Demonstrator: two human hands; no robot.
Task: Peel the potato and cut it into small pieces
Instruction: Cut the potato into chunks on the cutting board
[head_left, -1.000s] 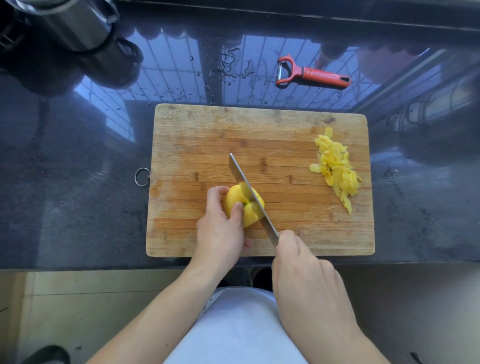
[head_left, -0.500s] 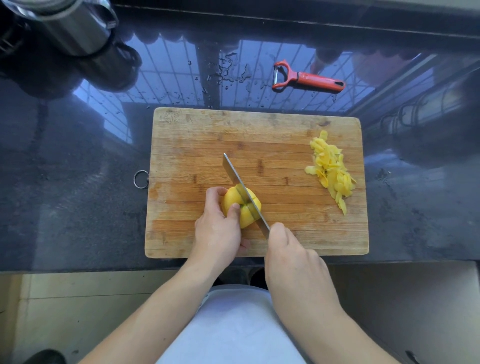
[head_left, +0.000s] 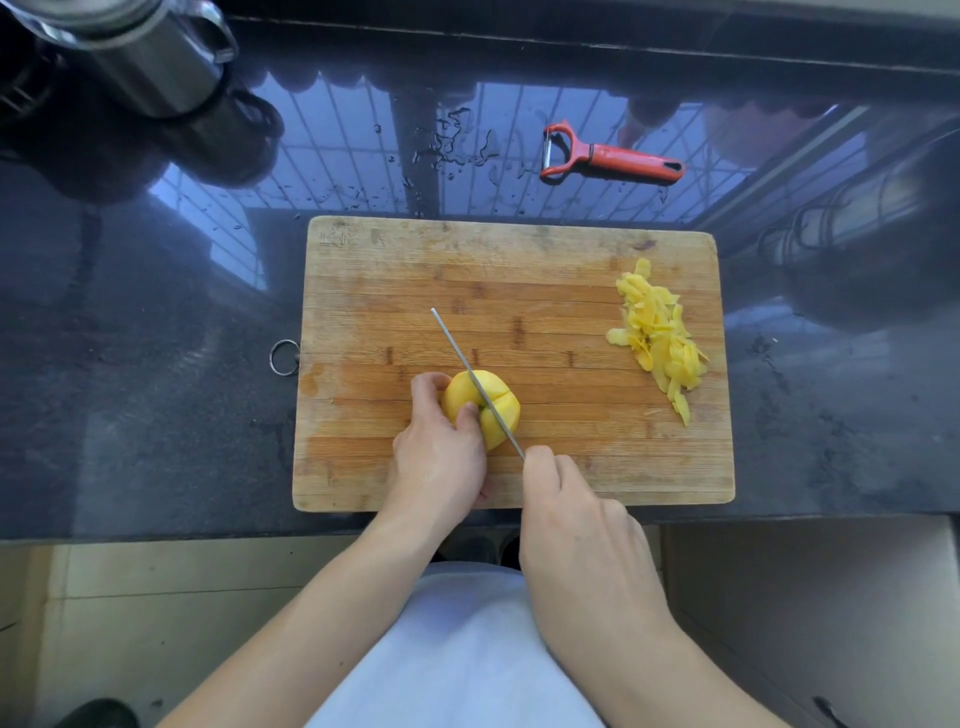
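Peeling looks done: peels (head_left: 657, 338) lie right of the potato (head_left: 480, 408); left hand (head_left: 439, 457) grips it, right hand (head_left: 582, 525) holds the knife (head_left: 475, 382) mid-cut; dicing remains.

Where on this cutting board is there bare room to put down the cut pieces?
The cutting board is bare across its far-left part, and between the potato and the peel pile. The near edge is crowded by both hands and the knife.

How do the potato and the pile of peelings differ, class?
The potato is one rounded lump, held by the left hand under the knife; the peelings are thin loose strips, untouched. The potato sits near the board's front, the peelings at its right edge. Both are yellow.
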